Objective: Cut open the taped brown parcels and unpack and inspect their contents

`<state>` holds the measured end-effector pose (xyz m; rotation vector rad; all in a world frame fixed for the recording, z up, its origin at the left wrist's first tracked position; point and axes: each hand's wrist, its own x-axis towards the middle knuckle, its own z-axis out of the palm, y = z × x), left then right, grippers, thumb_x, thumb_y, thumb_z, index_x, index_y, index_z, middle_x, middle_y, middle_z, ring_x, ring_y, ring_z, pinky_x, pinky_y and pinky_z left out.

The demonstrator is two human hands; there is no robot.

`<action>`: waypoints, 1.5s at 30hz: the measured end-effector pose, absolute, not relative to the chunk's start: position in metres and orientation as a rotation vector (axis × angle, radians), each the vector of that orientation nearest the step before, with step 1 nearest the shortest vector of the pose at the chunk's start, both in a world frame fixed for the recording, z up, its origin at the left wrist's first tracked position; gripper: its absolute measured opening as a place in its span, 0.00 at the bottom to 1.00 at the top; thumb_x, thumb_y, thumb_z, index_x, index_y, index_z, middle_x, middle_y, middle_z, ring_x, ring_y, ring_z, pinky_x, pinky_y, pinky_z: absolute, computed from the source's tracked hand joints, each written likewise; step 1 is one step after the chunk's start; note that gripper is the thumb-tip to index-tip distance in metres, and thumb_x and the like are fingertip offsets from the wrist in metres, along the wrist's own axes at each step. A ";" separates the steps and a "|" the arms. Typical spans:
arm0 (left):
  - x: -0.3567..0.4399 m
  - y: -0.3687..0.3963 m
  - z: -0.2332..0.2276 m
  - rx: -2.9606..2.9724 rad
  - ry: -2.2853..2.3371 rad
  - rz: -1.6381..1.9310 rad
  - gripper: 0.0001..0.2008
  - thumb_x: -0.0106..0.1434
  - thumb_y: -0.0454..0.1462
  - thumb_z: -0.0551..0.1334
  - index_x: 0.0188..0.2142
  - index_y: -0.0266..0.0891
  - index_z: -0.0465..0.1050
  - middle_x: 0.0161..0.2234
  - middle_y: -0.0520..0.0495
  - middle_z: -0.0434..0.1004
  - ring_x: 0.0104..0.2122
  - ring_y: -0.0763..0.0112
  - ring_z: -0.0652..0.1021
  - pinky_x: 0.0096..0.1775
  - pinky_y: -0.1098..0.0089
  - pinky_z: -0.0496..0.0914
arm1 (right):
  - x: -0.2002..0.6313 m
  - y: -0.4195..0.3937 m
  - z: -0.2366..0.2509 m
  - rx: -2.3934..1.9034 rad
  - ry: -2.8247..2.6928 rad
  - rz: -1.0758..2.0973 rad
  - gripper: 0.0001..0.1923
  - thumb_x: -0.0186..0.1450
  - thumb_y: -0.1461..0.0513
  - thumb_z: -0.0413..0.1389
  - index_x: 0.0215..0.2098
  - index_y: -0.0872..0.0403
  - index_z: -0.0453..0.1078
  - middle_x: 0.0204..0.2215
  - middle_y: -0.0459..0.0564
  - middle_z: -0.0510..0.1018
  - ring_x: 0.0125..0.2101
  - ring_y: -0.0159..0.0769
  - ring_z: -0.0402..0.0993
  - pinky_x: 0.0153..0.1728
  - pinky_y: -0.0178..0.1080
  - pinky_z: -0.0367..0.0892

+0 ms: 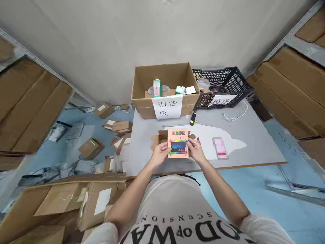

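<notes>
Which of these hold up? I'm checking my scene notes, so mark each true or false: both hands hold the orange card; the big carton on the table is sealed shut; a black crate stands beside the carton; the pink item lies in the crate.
1. Both the left hand and the right hand hold the orange card. True.
2. The big carton is sealed shut. False: its top is open, with small boxes inside.
3. A black crate stands beside the carton. True.
4. The pink item lies in the crate. False: it lies on the table.
</notes>
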<state>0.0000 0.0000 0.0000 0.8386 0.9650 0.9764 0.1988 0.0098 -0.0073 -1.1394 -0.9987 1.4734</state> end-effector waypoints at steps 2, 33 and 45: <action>0.004 -0.001 0.000 0.814 0.985 0.996 0.24 0.50 0.43 0.70 0.44 0.34 0.75 0.37 0.42 0.81 0.37 0.62 0.80 0.42 0.63 0.73 | 0.199 0.006 -0.005 -1.125 -0.983 1.518 0.27 0.56 0.48 0.59 0.50 0.51 0.71 0.43 0.49 0.79 0.41 0.41 0.76 0.46 0.43 0.69; 0.055 -0.014 0.018 0.798 0.928 1.232 0.20 0.57 0.48 0.64 0.43 0.37 0.72 0.47 0.40 0.76 0.49 0.57 0.75 0.52 0.58 0.67 | 0.185 -0.033 0.021 -1.164 -2.080 0.281 0.23 0.65 0.62 0.52 0.58 0.52 0.65 0.54 0.54 0.71 0.54 0.41 0.68 0.51 0.42 0.69; 0.025 -0.001 0.026 0.582 0.715 0.996 0.23 0.54 0.42 0.69 0.48 0.38 0.68 0.49 0.40 0.76 0.50 0.54 0.75 0.50 0.54 0.69 | 0.201 -0.018 0.021 -1.170 -1.055 1.560 0.31 0.60 0.49 0.57 0.58 0.54 0.63 0.46 0.56 0.78 0.43 0.46 0.76 0.40 0.47 0.75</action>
